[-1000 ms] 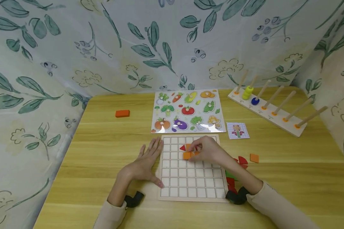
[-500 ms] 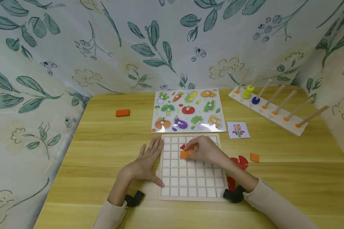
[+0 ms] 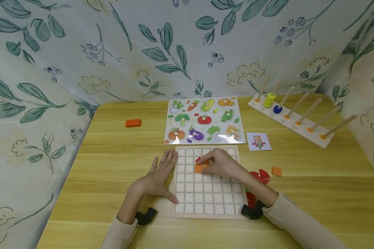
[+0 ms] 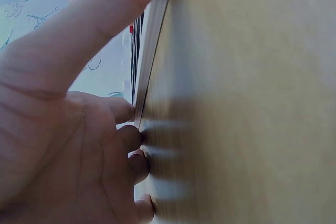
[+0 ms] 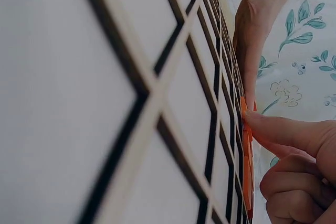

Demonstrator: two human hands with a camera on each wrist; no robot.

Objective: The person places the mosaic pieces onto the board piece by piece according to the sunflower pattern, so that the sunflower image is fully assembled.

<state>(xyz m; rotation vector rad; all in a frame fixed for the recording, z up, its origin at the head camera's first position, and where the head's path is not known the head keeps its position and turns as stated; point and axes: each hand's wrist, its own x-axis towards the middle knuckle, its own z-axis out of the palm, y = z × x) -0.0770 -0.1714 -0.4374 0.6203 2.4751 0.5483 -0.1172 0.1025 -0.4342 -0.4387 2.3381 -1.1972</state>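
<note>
A wooden grid board [image 3: 202,197] lies flat in the middle of the table. My left hand [image 3: 152,181] spreads its fingers along the board's left edge, fingertips and thumb touching the frame. Over the upper middle of the grid, my right hand [image 3: 219,162] pinches an orange square tile [image 3: 198,168] between thumb and index finger. In the right wrist view the thumb [image 5: 278,129] touches the orange tile's edge [image 5: 245,114], and the other fingers are curled. A red triangular tile [image 3: 198,159] sits just above, partly covered by the index finger. More orange tiles show under the hand.
Red and green pieces [image 3: 263,174] lie right of the board, partly under the right forearm. Nearby are an orange square [image 3: 276,171] and a pattern card [image 3: 258,141]. Behind stand a vegetable puzzle [image 3: 204,120] and a peg rack [image 3: 291,119]. An orange block [image 3: 133,123] lies left.
The orange square tile has slid left on the grid with my right hand, and the index finger now covers more of the red triangle. My left hand has stayed put.
</note>
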